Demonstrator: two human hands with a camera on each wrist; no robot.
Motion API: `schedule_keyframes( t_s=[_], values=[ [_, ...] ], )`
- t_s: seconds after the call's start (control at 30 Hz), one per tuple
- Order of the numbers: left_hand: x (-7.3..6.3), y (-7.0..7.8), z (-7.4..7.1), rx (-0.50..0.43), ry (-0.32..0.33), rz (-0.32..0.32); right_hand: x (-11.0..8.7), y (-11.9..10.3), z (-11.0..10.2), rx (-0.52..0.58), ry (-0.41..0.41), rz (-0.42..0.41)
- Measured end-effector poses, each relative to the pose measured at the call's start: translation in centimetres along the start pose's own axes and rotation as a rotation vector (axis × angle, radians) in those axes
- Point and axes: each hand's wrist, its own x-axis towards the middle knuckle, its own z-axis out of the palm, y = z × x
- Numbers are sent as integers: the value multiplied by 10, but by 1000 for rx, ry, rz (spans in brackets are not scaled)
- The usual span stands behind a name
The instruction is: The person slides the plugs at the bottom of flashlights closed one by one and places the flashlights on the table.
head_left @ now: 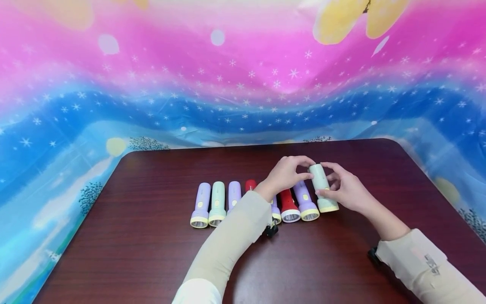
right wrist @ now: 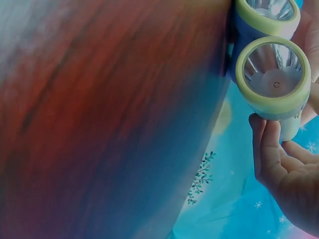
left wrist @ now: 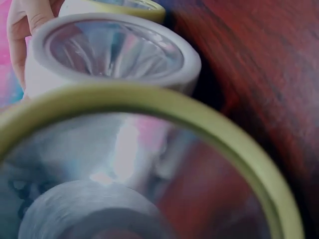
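At the right end of a row, my right hand (head_left: 347, 188) grips a pale green flashlight (head_left: 319, 179) by its side, thumb near the yellow switch. My left hand (head_left: 286, 174) pinches the tail end of the same flashlight between thumb and fingers. Its yellow-rimmed lens (right wrist: 274, 74) faces the right wrist camera, with fingertips under the head. Directly left of it lies a purple flashlight (head_left: 305, 198), then a red flashlight (head_left: 290, 206) with a white rim. Another purple flashlight (head_left: 276, 212) is partly covered by my left forearm.
Farther left in the row are a purple flashlight (head_left: 202, 200), a green flashlight (head_left: 217, 200), a purple flashlight (head_left: 234, 192) and a red flashlight (head_left: 250, 185), the last two partly behind my left arm. A dark wood table (head_left: 133, 219) bears them, with a printed cloth (head_left: 243, 84) behind.
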Motion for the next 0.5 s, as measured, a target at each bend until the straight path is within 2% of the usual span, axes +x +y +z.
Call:
schedule_keyframes(
  t_s=[0.33, 0.5],
  values=[
    [6, -6, 3, -30, -59, -14, 6, 4, 5, -14, -29, 39],
    [7, -9, 4, -32, -85, -52, 9, 5, 8, -30, -47, 42]
  ],
)
